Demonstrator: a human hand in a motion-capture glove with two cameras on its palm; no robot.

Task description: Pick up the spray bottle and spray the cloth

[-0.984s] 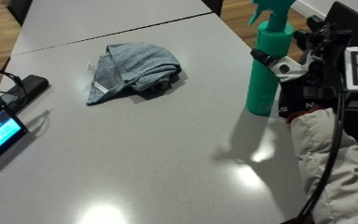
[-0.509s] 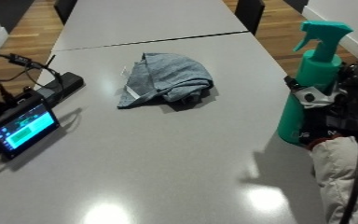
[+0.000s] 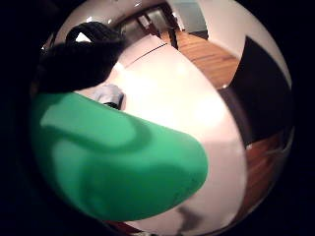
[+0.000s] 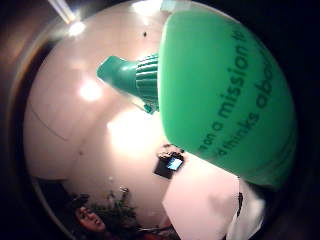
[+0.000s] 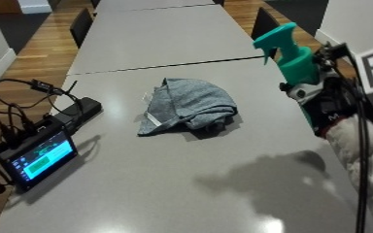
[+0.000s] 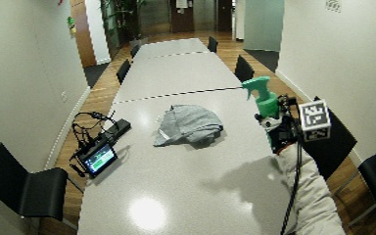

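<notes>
A green spray bottle (image 5: 293,53) hangs in the air over the right side of the grey table (image 5: 174,194), its nozzle pointing left toward the cloth. My gloved right hand (image 5: 325,104) grips its lower body. The bottle's shadow lies on the table below and to the left. A crumpled grey cloth (image 5: 190,107) lies mid-table, well left of the bottle. In the wide outside view the bottle (image 6: 263,95), the hand (image 6: 282,134) and the cloth (image 6: 188,125) stand the same way. The bottle (image 3: 118,162) (image 4: 225,90) fills both palm views, and the cloth (image 3: 109,93) shows small past it.
A small monitor (image 5: 41,158) with cables and a black box (image 5: 83,108) sit at the table's left edge. A seam crosses the table behind the cloth. Black chairs (image 6: 243,68) line both sides of the table.
The bottle stood on the table at its right edge with my hand around it; now it is lifted clear, with its shadow apart from it. The outside camera has shifted.
</notes>
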